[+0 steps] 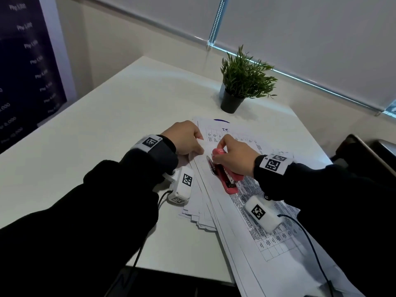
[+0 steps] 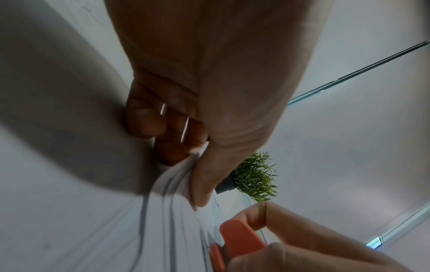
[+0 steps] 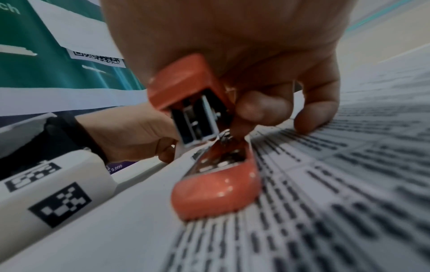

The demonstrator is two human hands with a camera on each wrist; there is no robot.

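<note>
A coral-red stapler (image 1: 227, 176) lies on a fanned stack of printed sheets (image 1: 246, 221) on the white table (image 1: 85, 146). My right hand (image 1: 233, 156) grips the stapler's top arm (image 3: 184, 86), which is lifted off its base (image 3: 216, 189). In the right wrist view its little finger (image 3: 314, 114) touches the printed page (image 3: 325, 184). My left hand (image 1: 184, 138) pinches the top left corner of the sheets (image 2: 177, 176) between thumb (image 2: 204, 184) and curled fingers (image 2: 172, 136), just left of the stapler's front end (image 2: 239, 237).
A small green plant in a dark pot (image 1: 240, 82) stands behind the papers. A dark poster with prices (image 1: 23, 67) leans at the left. A dark chair (image 1: 364, 155) is at the right. The table edge (image 1: 182, 273) runs close to my body.
</note>
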